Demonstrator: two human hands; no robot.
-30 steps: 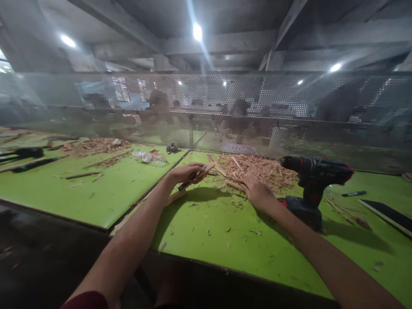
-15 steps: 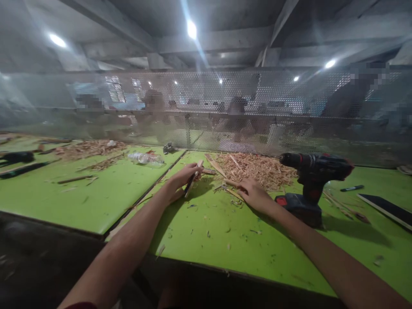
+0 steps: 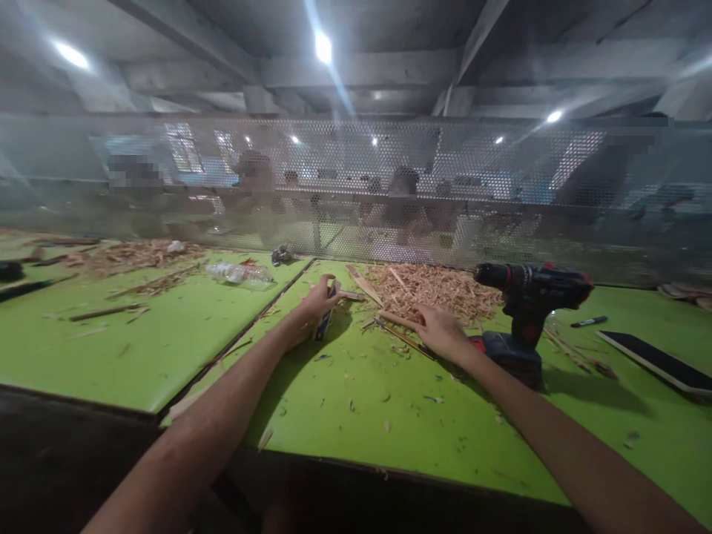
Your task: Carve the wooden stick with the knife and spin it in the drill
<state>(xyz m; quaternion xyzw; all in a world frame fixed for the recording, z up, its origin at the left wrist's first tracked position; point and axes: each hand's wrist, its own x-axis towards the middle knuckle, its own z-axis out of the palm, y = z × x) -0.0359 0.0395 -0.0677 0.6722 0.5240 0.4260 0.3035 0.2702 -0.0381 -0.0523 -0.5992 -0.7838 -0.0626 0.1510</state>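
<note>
My left hand (image 3: 316, 302) is curled around a narrow, flat dark-blue piece (image 3: 323, 320), held on edge close to the table; its exact kind does not show. Just beyond those fingers lies a small tool with a light wooden handle (image 3: 350, 296). My right hand (image 3: 442, 331) has its fingers closed on the end of a light wooden stick (image 3: 396, 320), which points left over the table. Below that stick lies a thin yellowish strip (image 3: 409, 340). A flat pale wooden piece (image 3: 364, 285) rests against a heap of wood shavings (image 3: 439, 289).
A cordless drill (image 3: 526, 319) stands on its battery beside my right forearm. Farther right lie a marker (image 3: 589, 322) and a dark flat slab (image 3: 656, 362). On the left tabletop are a plastic bottle (image 3: 239, 274) and a stick (image 3: 105, 311). A perforated metal screen (image 3: 356, 185) closes the back.
The view has shifted slightly, so things sit a little farther left. The dark-blue piece has turned in my left hand and shows its flat side. My right hand has raised the stick's near end slightly.
</note>
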